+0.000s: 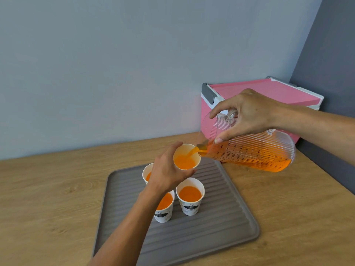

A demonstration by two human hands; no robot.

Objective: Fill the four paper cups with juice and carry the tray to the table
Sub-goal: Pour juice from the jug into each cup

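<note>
My left hand (169,169) grips a white paper cup (186,157), lifted above the grey ribbed tray (221,217). My right hand (247,116) holds a clear ribbed measuring jug (249,154) tilted toward it, and orange juice streams from the spout into the held cup. Three other paper cups stand on the tray with juice in them: one at the front right (190,196), one at the front left (165,208) partly under my left forearm, and one behind (147,172) mostly hidden by my left hand.
The tray lies on a wooden counter (48,198) against a pale blue-grey wall. A pink cooler box (269,96) with a white rim and grey handle stands at the back right corner, just behind the jug. A dark wall borders the counter's right edge.
</note>
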